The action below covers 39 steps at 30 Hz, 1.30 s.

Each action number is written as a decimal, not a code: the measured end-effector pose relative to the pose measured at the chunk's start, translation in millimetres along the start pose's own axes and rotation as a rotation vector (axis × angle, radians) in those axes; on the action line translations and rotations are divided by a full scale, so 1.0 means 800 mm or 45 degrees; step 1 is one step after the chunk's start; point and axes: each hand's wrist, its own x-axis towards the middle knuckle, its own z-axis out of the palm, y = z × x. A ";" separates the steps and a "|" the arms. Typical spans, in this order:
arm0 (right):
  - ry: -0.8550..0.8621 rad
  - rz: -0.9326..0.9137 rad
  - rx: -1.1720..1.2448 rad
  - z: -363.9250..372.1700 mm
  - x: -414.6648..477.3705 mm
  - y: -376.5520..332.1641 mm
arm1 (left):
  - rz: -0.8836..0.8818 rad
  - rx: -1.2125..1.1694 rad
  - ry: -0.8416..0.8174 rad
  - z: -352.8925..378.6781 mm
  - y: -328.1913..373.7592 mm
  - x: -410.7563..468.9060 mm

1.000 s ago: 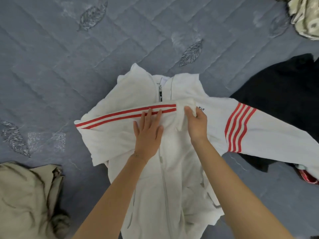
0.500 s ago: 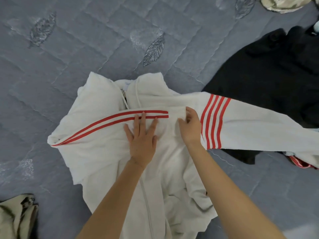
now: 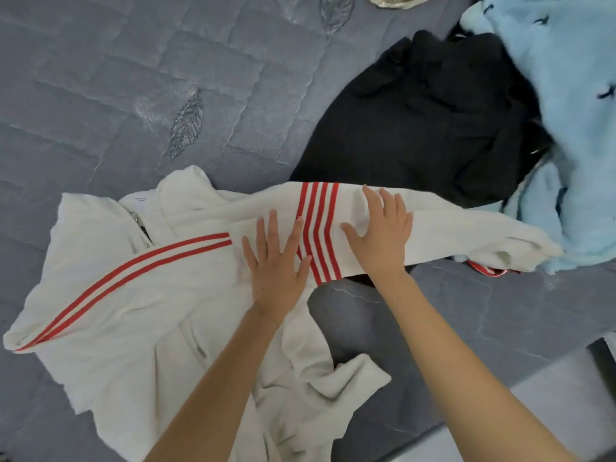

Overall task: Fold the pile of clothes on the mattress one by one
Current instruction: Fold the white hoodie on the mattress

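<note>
A white zip jacket with red stripes [image 3: 140, 295] lies spread on the grey quilted mattress [image 3: 100, 95]. One sleeve is folded across its chest, and the other sleeve [image 3: 450, 228] stretches out to the right. My left hand [image 3: 276, 261] presses flat on the jacket beside the sleeve's red stripes, fingers straight. Flat on the outstretched sleeve just right of those stripes lies my right hand [image 3: 380, 235], fingers spread.
A black garment [image 3: 416, 121] lies behind the sleeve at the right. A fluffy light blue garment [image 3: 566, 95] fills the far right corner, over a red-and-white striped piece [image 3: 486, 270]. The mattress edge [image 3: 500, 411] runs along the lower right.
Both hands have slid to the right along the jacket. My right hand has let go of the folded sleeve's cuff and now lies flat on the outstretched sleeve. The view has turned right.
</note>
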 end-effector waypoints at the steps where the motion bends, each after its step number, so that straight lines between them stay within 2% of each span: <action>1: -0.005 0.011 -0.023 -0.009 0.004 0.009 | 0.018 -0.007 -0.013 0.002 0.015 0.003; 7: -0.026 -0.012 -0.236 -0.046 0.017 0.070 | 0.209 -0.122 -0.125 0.010 0.090 0.017; 12: 0.188 -0.107 -0.218 -0.056 0.009 0.117 | 0.229 -0.367 -0.163 0.004 0.136 0.025; 16: 0.079 -0.160 -0.130 -0.052 -0.009 0.141 | 0.317 -0.448 -0.127 0.006 0.165 0.030; 18: 0.034 -0.203 -0.021 -0.050 -0.018 0.151 | 0.334 -0.441 -0.217 0.007 0.173 0.031; 21: 0.315 -0.288 0.105 -0.064 -0.013 0.167 | 0.331 -0.304 -0.478 0.009 0.177 0.033; 22: 0.394 -0.262 0.081 -0.070 -0.008 0.173 | 0.337 -0.243 -0.534 0.009 0.177 0.034; 24: 0.373 -0.108 -0.038 -0.085 0.001 0.188 | 0.316 -0.206 -0.571 0.006 0.180 0.034; 27: 0.199 0.136 -0.192 -0.104 0.006 0.213 | 0.277 -0.356 -0.342 0.000 0.191 0.038; 30: 0.101 0.223 -0.233 -0.108 0.004 0.231 | 0.301 -0.530 -0.180 -0.009 0.216 0.050; 32: 0.123 0.202 -0.163 -0.108 0.002 0.238 | 0.365 -0.529 -0.195 -0.014 0.237 0.057; 35: 0.163 0.125 0.115 -0.113 -0.009 0.240 | 0.414 -0.368 -0.218 -0.014 0.258 0.059; 39: 0.186 0.085 0.297 -0.119 -0.028 0.245 | 0.381 -0.326 -0.085 -0.025 0.270 0.059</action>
